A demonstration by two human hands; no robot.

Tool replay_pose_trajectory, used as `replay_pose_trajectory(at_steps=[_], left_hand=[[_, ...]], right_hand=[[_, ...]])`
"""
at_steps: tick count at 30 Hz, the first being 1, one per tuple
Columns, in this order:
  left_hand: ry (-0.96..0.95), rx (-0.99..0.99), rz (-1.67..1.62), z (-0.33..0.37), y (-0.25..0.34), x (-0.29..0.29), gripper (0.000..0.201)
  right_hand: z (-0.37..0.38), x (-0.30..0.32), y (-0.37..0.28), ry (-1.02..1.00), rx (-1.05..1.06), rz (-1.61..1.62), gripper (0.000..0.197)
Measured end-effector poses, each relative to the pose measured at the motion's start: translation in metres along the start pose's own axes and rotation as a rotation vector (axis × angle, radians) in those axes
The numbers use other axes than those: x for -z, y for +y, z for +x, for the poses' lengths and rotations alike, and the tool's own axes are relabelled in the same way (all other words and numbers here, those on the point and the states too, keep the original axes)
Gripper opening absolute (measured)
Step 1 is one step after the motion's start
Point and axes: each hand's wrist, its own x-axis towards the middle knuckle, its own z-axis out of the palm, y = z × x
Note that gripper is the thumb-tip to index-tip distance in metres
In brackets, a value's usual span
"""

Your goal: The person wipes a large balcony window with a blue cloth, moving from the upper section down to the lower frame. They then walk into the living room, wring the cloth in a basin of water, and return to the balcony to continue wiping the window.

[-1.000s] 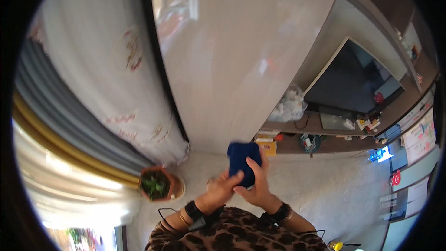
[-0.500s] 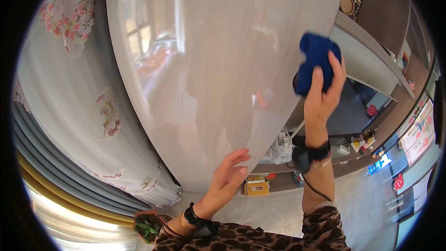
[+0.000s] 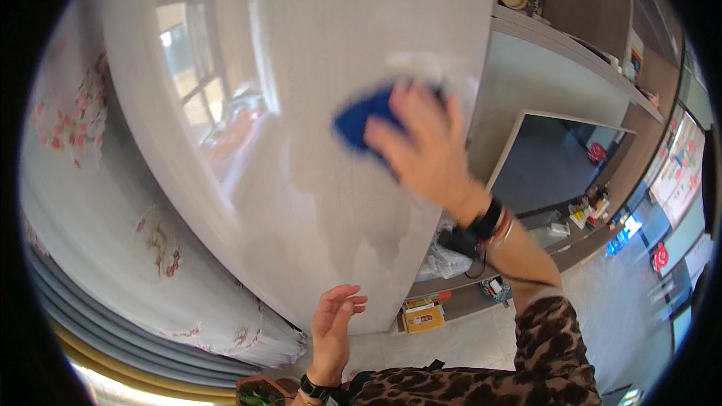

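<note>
My right hand point(image 3: 429, 143) presses a dark blue cloth point(image 3: 368, 116) against a tall, glossy, pale cabinet panel point(image 3: 323, 45). The fingers are spread over the cloth and blurred by motion. A dark band and a reddish bracelet circle that wrist. Lower down, my left hand point(image 3: 335, 323) hangs in front of the panel's bottom part with nothing in it. Its fingers are loosely bent and apart, and a dark band sits on the wrist. The window and my own outline are mirrored in the panel's shine.
To the right, a television point(image 3: 556, 173) stands in a wooden wall unit with small items on its shelf. A clear plastic bag point(image 3: 444, 259) and a yellow box point(image 3: 425, 319) lie lower. Embroidered curtains point(image 3: 150, 286) hang at the left, above a potted plant point(image 3: 259, 392).
My right hand has swept left with the cloth, from the panel's right edge onto its surface. The left hand has shifted slightly left and down in the picture. The view has turned somewhat right.
</note>
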Motion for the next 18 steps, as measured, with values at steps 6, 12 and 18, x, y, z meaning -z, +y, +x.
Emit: replay_pose_trajectory(at_steps=[6,12,18], left_hand=[[-0.02,0.0,-0.037,0.005,0.006,0.004,0.025],[-0.106,0.101,-0.059,0.013,-0.002,0.015,0.022],[-0.233,0.263,-0.071,0.015,-0.03,-0.013,0.019]], right_hand=[[0.073,0.017,0.062,0.409,-0.215,-0.005,0.042],[-0.107,-0.005,-0.045,-0.009,-0.32,0.131,0.044],[-0.237,0.075,-0.115,-0.21,-0.981,0.57,0.049]])
